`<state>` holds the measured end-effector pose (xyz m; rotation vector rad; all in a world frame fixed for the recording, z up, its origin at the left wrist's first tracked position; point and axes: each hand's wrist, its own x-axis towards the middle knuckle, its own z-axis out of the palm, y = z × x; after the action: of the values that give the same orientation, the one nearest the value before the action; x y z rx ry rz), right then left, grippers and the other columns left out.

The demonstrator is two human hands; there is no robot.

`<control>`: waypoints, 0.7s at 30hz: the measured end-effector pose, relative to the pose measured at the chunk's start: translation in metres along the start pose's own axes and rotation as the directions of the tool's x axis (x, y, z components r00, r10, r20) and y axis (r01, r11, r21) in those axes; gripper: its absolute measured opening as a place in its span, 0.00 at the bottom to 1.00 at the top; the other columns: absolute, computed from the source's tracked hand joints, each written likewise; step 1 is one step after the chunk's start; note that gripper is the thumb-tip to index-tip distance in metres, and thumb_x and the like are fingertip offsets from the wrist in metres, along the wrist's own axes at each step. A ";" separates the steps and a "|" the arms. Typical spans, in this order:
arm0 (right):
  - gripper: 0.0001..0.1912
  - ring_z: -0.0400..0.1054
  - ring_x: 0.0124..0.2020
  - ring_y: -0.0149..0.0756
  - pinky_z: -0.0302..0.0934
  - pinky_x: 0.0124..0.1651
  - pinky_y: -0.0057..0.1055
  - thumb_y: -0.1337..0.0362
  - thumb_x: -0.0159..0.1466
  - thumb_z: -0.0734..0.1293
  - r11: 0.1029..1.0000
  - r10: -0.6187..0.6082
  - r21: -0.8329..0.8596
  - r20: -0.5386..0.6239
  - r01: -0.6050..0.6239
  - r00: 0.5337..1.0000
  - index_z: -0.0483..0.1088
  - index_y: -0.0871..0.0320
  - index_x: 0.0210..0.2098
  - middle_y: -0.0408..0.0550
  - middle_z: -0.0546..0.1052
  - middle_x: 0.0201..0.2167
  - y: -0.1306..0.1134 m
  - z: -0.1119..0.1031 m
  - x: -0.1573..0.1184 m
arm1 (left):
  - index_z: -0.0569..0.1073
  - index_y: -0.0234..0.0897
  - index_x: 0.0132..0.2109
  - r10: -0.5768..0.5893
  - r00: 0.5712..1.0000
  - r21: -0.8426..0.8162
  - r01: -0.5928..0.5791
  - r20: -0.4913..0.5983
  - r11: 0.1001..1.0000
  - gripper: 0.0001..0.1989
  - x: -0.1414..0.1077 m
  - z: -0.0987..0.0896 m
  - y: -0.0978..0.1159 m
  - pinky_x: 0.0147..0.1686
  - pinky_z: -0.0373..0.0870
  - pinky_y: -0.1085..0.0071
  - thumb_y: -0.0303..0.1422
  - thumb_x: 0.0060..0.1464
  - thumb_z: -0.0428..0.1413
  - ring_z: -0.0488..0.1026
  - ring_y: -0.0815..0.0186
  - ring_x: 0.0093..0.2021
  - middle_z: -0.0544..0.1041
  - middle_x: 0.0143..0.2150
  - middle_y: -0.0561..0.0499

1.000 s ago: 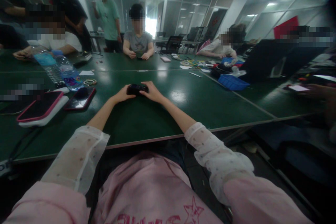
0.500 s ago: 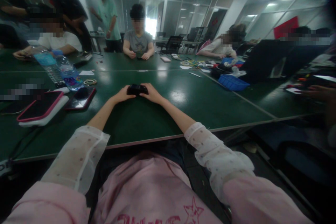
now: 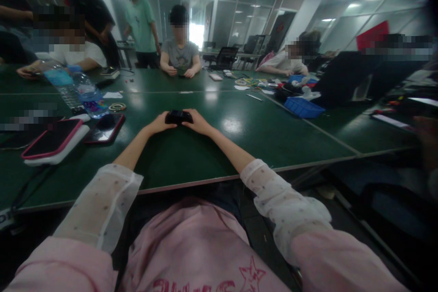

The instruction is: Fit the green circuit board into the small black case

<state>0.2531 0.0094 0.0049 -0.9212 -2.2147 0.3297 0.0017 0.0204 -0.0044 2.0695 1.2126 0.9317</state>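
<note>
Both of my hands grip a small black box-shaped object (image 3: 178, 117) just above or on the green table (image 3: 185, 159); whether it touches the surface I cannot tell. My left hand (image 3: 160, 123) is closed on its left end, with the thumb along the near side. At the right end my right hand (image 3: 196, 122) is closed in the same way, thumb also toward me. The far fingers of both hands are mostly hidden behind the object. What kind of thing it is does not show clearly.
To the left lie a phone with a red edge (image 3: 105, 128) and a pink-framed phone (image 3: 53, 138). Two water bottles (image 3: 89, 96) stand behind them. A blue basket (image 3: 304, 107) and tangled cables (image 3: 253, 82) are at right. Across the table sits a person in grey (image 3: 180, 57).
My hands and the black object have not visibly moved. In the background, the standing person in green has lowered an arm. A co-worker's hand at the far right has shifted.
</note>
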 end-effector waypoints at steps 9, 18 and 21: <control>0.32 0.65 0.60 0.50 0.62 0.62 0.54 0.60 0.61 0.72 1.000 0.012 0.026 0.018 -0.013 1.000 0.62 0.55 0.62 0.58 0.69 0.58 -0.001 -0.001 -0.001 | 0.69 0.33 0.59 -0.018 1.000 0.001 0.018 0.006 1.000 0.38 -0.003 -0.001 0.006 0.58 0.68 0.46 0.43 0.42 0.69 0.72 0.47 0.56 0.76 0.54 0.39; 0.32 0.65 0.61 0.50 0.61 0.64 0.53 0.61 0.61 0.73 1.000 0.009 0.027 0.014 -0.010 1.000 0.63 0.56 0.62 0.58 0.70 0.58 0.000 0.000 0.000 | 0.69 0.32 0.58 0.000 1.000 -0.010 0.000 -0.005 1.000 0.40 -0.001 0.000 0.002 0.58 0.67 0.47 0.45 0.40 0.70 0.72 0.47 0.56 0.76 0.54 0.39; 0.31 0.66 0.60 0.50 0.61 0.63 0.54 0.62 0.60 0.73 1.000 0.009 0.027 0.001 -0.009 1.000 0.63 0.56 0.61 0.57 0.71 0.57 -0.001 0.001 0.001 | 0.69 0.33 0.58 -0.003 1.000 -0.021 0.003 -0.005 1.000 0.39 0.000 0.001 0.001 0.58 0.67 0.46 0.45 0.40 0.70 0.72 0.48 0.56 0.76 0.54 0.40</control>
<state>0.2514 0.0090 0.0052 -0.9167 -2.2023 0.3630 0.0026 0.0195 -0.0044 2.0496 1.2033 0.9449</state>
